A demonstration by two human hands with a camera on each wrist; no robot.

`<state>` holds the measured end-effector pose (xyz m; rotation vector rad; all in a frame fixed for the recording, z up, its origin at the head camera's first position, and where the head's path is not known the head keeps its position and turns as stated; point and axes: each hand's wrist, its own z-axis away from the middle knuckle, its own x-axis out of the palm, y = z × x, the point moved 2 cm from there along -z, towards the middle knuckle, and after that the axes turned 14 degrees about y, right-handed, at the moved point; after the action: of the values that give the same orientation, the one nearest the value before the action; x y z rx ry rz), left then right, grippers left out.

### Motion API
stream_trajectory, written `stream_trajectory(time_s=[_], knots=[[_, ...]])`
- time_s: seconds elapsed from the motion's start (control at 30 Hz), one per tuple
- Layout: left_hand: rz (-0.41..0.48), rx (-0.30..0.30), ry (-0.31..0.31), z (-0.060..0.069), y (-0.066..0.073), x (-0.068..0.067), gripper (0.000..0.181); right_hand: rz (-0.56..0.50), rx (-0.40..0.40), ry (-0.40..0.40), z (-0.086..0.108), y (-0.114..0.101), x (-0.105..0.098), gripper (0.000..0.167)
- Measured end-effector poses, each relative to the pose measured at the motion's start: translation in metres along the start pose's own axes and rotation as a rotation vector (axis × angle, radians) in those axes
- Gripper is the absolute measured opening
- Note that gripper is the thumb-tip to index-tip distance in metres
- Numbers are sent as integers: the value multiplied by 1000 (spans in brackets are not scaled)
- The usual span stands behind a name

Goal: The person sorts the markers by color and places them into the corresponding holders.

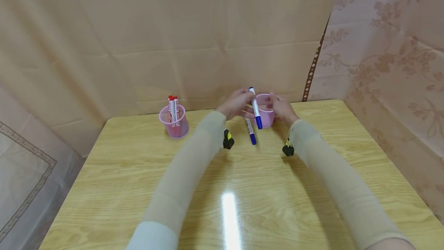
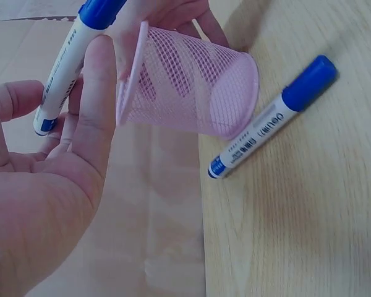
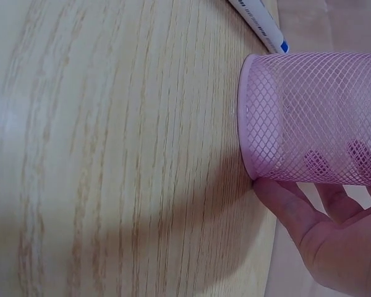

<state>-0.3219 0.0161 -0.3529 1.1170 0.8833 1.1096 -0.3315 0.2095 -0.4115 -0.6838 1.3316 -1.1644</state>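
Observation:
My left hand [image 1: 237,104] pinches a white marker with a blue cap [image 1: 256,108] between thumb and fingers, cap end down in the head view, beside a pink mesh cup [image 2: 185,83]. With its fingers around the far side of that upright cup [image 3: 315,117], my right hand [image 3: 340,241] holds it on the right. No marker shows inside this cup. A second blue-capped marker [image 2: 266,124] lies on the table just left of the cup, partly hidden by my left hand in the head view.
Another pink mesh cup [image 1: 176,131] holding several red-capped markers [image 1: 173,109] stands at the table's back left. The wooden table's [image 1: 138,180] back edge runs close behind both cups, with a beige curtain [image 1: 156,41] beyond and a floral cloth [image 1: 392,68] at the right.

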Motion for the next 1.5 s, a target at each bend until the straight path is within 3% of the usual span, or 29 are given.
stream_trajectory(time_s=[0.23,0.47,1.07,1.2,1.33,1.5], knots=[[84,32,81,-5,8,6,26,11,4,-7,2,-4,-1,68],[170,42,173,-7,14,9,30,20,1,6,2,-6,-1,64],[355,72,280,-14,22,10,19,17,-13,19,0,-7,1,64],[367,88,292,-15,21,11,27,6,-13,17,-1,-7,2,63],[324,121,300,-14,18,10,35,0,-13,15,-2,-6,2,64],[270,143,306,-13,14,10,28,3,-15,16,-1,-5,2,66]])
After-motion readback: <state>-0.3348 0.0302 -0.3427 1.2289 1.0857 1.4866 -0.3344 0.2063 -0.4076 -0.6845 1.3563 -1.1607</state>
